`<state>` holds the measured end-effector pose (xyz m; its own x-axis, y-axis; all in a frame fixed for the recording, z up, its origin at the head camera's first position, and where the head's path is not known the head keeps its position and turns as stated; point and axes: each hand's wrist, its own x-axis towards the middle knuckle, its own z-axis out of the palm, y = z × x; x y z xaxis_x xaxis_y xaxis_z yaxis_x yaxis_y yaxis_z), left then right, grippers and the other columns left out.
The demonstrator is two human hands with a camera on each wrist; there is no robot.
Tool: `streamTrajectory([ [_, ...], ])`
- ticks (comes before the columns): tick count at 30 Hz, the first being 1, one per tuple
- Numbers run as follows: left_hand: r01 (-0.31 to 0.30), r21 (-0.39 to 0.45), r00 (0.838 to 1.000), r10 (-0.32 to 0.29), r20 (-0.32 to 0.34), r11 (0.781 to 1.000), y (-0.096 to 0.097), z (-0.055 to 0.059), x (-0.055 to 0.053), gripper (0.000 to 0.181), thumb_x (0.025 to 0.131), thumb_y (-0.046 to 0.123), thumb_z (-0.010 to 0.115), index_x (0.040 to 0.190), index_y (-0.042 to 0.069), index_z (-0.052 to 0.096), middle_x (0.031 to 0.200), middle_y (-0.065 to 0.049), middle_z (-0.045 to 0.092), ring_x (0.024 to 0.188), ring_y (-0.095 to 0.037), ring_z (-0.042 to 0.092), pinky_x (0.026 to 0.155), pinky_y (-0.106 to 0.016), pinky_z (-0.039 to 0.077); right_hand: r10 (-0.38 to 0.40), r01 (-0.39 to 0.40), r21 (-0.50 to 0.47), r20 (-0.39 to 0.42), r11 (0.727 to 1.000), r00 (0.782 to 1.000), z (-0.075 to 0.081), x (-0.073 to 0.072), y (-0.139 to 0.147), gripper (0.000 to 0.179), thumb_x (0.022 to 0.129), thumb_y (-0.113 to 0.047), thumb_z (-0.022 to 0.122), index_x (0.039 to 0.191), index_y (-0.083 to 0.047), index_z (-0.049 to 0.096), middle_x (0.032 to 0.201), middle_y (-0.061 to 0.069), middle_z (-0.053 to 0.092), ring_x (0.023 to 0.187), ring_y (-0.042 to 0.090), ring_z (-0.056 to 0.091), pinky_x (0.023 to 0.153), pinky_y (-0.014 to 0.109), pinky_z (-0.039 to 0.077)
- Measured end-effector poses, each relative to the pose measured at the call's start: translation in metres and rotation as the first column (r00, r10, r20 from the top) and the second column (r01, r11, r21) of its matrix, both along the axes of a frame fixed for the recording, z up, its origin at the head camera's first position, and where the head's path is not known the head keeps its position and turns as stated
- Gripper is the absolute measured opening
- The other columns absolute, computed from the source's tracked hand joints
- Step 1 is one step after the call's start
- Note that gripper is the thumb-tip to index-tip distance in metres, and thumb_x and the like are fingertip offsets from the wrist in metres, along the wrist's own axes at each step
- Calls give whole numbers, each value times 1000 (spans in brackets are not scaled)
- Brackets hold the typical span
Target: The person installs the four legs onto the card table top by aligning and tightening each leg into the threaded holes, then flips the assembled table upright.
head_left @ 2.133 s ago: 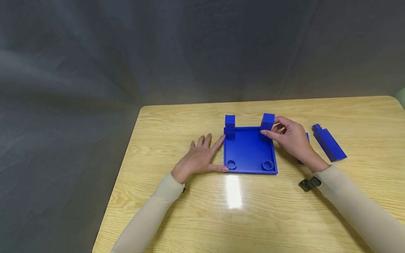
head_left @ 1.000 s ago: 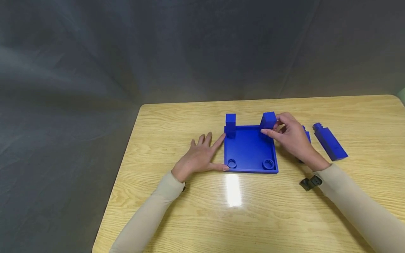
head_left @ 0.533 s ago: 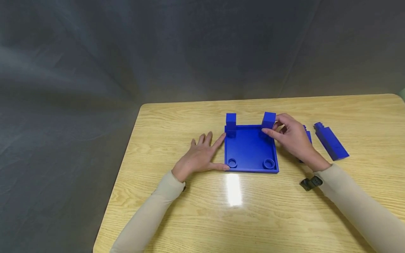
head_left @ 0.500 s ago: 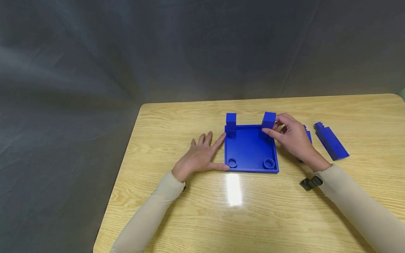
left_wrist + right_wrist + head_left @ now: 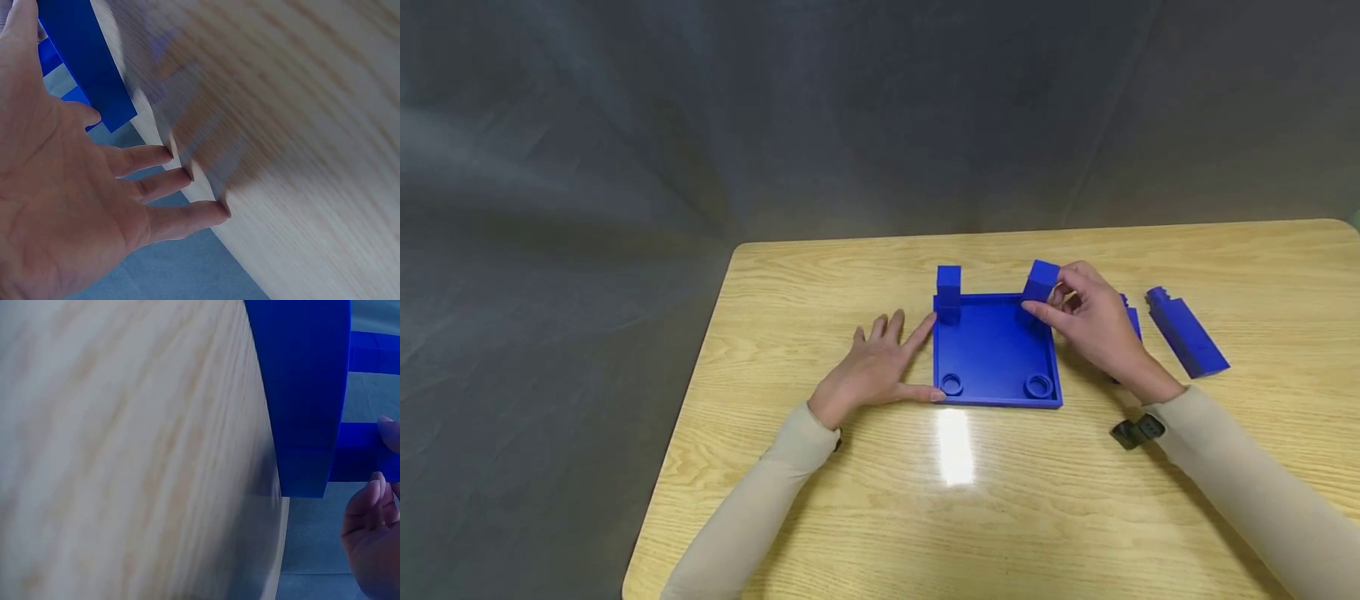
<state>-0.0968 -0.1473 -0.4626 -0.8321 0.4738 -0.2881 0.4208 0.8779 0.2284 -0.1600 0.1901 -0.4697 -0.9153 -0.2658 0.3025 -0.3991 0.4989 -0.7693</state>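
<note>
A blue square tray-like panel [image 5: 992, 354] with a raised rim lies on the table, threaded round sockets at its two near corners. One square blue leg [image 5: 949, 286] stands upright at its back left corner. At the back right corner my right hand [image 5: 1093, 321] pinches a second blue leg [image 5: 1039, 282] between thumb and fingers; the right wrist view shows this leg [image 5: 359, 451] meeting the panel. My left hand [image 5: 868, 371] is spread flat, with index finger and thumb against the panel's left edge, its other fingertips down on the wood in the left wrist view.
To the right lies a loose blue leg [image 5: 1187, 335] with a threaded end. Another loose blue leg [image 5: 1133, 321] lies partly hidden behind my right hand. The wooden table [image 5: 850, 517] ends at the back before a dark grey curtain [image 5: 880, 117].
The leg in my right hand has turned back and forth slightly, and its top now sits at an angle. My left hand stays against the panel. The loose legs have not moved.
</note>
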Motion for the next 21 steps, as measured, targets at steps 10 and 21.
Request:
streamTrajectory([
  [10,0,-4,1000,0,15,1000,1,0,-3,121,92,86,61,177,32,-6,174,-30,18,156,-57,26,113,-81,30,-4,1,27,89,1000,996,3,-2,2,36,94,-19,91,88,-7,58,91,10,50,79,23,48,62,25,35],
  [21,13,-22,1000,-12,14,1000,2,1,-2,120,92,87,59,177,32,-6,174,-31,17,156,-56,25,113,-81,31,-49,47,24,93,999,994,3,0,4,32,95,-20,90,103,-6,63,93,9,61,78,15,57,61,19,43],
])
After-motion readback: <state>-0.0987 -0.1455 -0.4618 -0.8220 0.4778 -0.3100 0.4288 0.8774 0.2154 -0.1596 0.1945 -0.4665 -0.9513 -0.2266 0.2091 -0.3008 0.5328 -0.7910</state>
